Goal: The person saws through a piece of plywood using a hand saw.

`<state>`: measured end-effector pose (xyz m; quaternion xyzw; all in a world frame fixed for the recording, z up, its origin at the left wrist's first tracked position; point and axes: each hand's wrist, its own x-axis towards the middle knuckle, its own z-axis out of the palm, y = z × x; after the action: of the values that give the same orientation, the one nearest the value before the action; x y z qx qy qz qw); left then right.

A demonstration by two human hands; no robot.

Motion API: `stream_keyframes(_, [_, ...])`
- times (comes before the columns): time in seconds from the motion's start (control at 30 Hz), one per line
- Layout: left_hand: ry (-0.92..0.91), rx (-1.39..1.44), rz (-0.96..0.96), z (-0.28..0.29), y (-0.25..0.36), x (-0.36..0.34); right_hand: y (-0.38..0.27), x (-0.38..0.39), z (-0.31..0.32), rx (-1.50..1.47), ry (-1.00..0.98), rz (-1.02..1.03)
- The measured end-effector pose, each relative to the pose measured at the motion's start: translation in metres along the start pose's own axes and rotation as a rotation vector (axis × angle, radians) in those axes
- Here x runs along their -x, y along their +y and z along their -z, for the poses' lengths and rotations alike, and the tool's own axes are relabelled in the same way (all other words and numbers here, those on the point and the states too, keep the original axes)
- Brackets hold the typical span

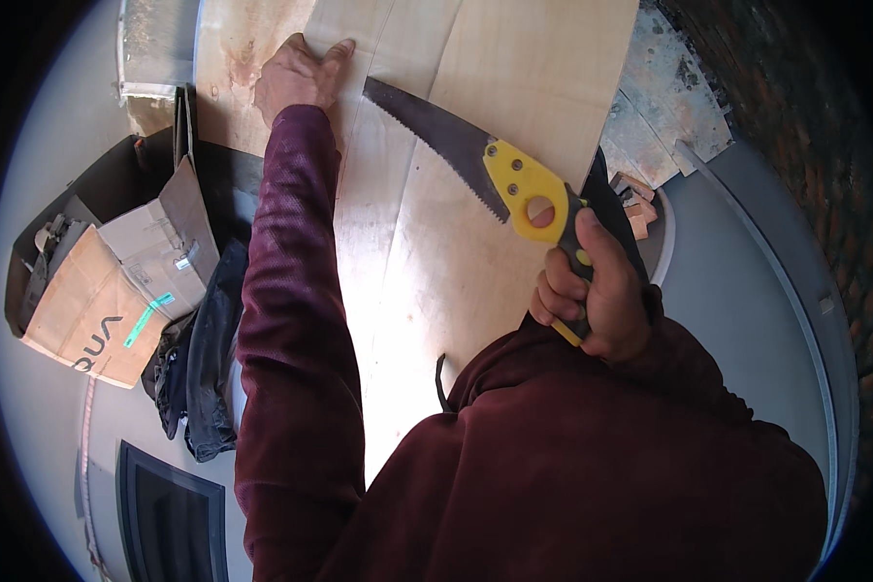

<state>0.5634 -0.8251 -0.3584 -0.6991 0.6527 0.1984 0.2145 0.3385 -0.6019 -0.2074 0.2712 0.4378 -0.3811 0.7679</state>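
My right hand [606, 296] is wrapped round the dark and yellow handle of a handsaw [441, 136]. The saw's toothed blade slants up and left over a pale plywood sheet [514, 87], its tip close to a long line running along the wood. I cannot tell whether the blade touches the sheet. Farther off, my left hand [306, 73] rests on the plywood to the left of that line, thumb apart from the fingers, some of which are bent and partly hidden. It holds nothing that I can see.
On the left, an opened cardboard box [131, 281] stands by dark cloth [213, 359]. A dark framed panel [172, 514] lies at the lower left. To the right are a stained board [664, 107], brick-coloured pieces [635, 206] and a long metal strip [786, 257].
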Motion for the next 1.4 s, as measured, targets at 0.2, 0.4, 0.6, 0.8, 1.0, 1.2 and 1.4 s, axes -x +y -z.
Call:
stream_keyframes(0.2, [-0.029, -0.049, -0.025, -0.004, 0.001, 0.0, 0.024, -0.119, -0.033, 0.044, 0.0, 0.022])
stream_keyframes(0.4, [-0.212, 0.229, -0.26, 0.009, -0.042, -0.013, 0.028, -0.116, -0.044, -0.061, -0.019, 0.004])
stream_keyframes(0.6, [-0.081, -0.052, -0.12, 0.015, -0.018, 0.019, 0.014, -0.116, -0.041, 0.071, 0.017, 0.029])
stream_keyframes(0.8, [-0.096, 0.024, -0.053, 0.012, -0.026, 0.019, 0.003, 0.01, -0.002, 0.035, 0.048, -0.058])
stream_keyframes(1.0, [-0.084, 0.038, -0.051, 0.001, -0.017, 0.017, 0.031, -0.112, -0.021, 0.097, 0.061, 0.024])
stream_keyframes(1.2, [-0.048, 0.002, -0.034, 0.001, -0.033, 0.014, 0.01, 0.0, -0.011, -0.001, 0.053, -0.091])
stream_keyframes(1.4, [-0.034, 0.042, -0.063, 0.009, -0.014, 0.013, 0.016, -0.07, -0.015, 0.044, 0.07, -0.009])
